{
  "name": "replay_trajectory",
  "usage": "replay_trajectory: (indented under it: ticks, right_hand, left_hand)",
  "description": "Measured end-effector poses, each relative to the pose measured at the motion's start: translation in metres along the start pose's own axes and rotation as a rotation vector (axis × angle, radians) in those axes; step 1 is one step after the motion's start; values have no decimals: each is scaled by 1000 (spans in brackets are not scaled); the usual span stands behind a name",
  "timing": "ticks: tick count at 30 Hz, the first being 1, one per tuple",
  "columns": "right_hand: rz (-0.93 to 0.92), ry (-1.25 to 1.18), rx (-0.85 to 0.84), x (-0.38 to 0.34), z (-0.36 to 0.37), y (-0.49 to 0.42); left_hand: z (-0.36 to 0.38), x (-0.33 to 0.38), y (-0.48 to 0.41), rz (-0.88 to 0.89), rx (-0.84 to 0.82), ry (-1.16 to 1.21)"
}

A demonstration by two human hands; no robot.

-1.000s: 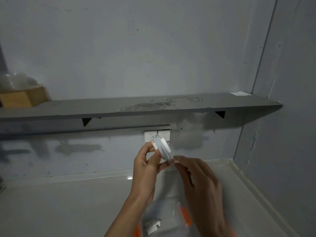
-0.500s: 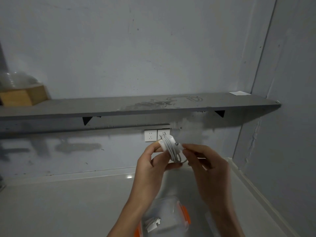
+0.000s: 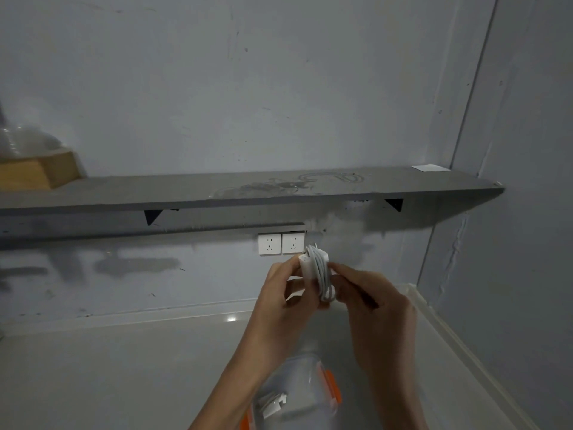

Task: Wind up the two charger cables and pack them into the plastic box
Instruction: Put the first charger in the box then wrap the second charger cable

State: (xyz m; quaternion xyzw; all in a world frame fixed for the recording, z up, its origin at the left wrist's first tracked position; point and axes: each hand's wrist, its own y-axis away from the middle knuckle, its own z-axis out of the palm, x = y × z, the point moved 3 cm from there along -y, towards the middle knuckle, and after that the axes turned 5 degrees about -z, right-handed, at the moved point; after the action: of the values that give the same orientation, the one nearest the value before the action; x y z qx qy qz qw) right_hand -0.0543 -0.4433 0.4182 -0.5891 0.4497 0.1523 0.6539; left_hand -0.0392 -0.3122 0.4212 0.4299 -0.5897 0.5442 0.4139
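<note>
The left hand (image 3: 280, 301) is holding a white charger block wrapped in coiled white cable (image 3: 317, 273) above the pale worktop (image 3: 124, 367), its fingers (image 3: 293, 265) closed around the block. The right hand (image 3: 376, 318) is pinching the coil's lower loops. Below them, a clear plastic box with orange clips (image 3: 297, 395) is sitting on the worktop, holding another white charger (image 3: 273, 406).
</note>
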Motion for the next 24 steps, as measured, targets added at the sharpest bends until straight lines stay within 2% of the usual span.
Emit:
replay_trajectory:
  ticks: [3, 7, 12, 18, 21, 24]
  right_hand:
    - [30, -17, 39, 4, 6, 11]
    - [29, -169, 72, 3, 16, 20]
    - [-3, -255, 82, 0, 21, 16]
    - [36, -38, -28, 21, 21, 16]
    - [66, -77, 19, 26, 23, 17]
    - [2, -73, 56, 24, 22, 19]
  left_hand:
    - [-2, -2, -1, -11, 3, -43]
    - [-11, -8, -1, -50, -3, -117]
    - [-12, -20, 4, -177, 10, 119]
    - [-18, -14, 2, -131, 61, 257]
    - [-12, -16, 5, -161, 37, 290]
    - [-7, -20, 7, -186, 52, 313]
